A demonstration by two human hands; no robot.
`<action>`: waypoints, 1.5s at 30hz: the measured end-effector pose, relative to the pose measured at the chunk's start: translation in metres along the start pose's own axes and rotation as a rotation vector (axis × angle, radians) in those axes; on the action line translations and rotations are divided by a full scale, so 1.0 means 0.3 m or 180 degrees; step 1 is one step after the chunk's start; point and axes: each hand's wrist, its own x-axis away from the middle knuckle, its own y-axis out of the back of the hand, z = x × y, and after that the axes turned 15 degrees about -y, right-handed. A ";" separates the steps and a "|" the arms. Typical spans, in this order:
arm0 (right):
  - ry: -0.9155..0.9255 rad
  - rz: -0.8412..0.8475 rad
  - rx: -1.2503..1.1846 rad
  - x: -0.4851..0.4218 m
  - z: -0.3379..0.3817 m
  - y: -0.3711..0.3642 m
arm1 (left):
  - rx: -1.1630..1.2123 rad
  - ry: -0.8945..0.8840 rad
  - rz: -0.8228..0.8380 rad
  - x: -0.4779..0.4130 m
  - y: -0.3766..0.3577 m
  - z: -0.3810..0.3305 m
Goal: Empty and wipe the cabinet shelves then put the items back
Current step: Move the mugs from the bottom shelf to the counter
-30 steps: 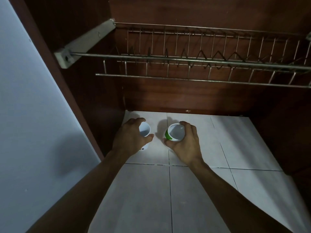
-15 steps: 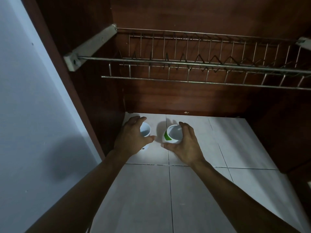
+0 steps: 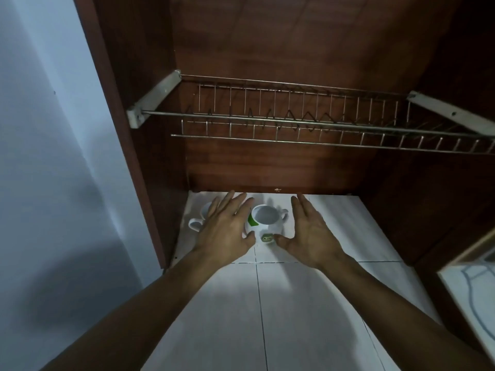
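The brown cabinet [image 3: 267,49] fills the upper frame, with a pale wall [image 3: 53,156] at the left. A white tiled bench [image 3: 294,317] runs from the bottom edge to the cabinet's back. A wire rack [image 3: 294,124] spans the cabinet above it. The left hand [image 3: 225,231] and right hand [image 3: 310,234] flank the green mug [image 3: 265,220] at centre frame, fingers [image 3: 230,204] straight and spread, gripping nothing. Both thumbs lie at the mug's base; whether they touch is unclear. The plain mug [image 3: 197,223] stands left of it, partly behind the left hand.
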 end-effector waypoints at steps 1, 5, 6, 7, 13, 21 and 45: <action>0.0055 -0.0108 0.0125 0.014 -0.010 0.007 | -0.0033 -0.0065 0.0019 -0.003 0.007 -0.020; 0.0021 -0.0310 0.0497 0.072 -0.067 0.016 | -0.0244 -0.0133 0.0248 -0.012 0.040 -0.096; -0.0014 -0.0335 0.0553 0.090 -0.082 0.022 | -0.0299 -0.0142 0.0317 -0.013 0.049 -0.114; -0.0031 -0.0363 0.0594 0.104 -0.095 0.026 | -0.0328 -0.0145 0.0368 -0.014 0.056 -0.129; 0.0078 -0.0484 0.0708 0.203 -0.159 0.068 | -0.0455 -0.0178 0.0362 0.006 0.099 -0.229; 0.0307 -0.0474 0.0618 0.369 -0.251 0.085 | -0.0271 -0.0266 0.0005 0.104 0.127 -0.393; 0.0256 -0.0627 0.0731 0.895 -0.311 0.135 | -0.0230 -0.0403 -0.0016 0.501 0.331 -0.690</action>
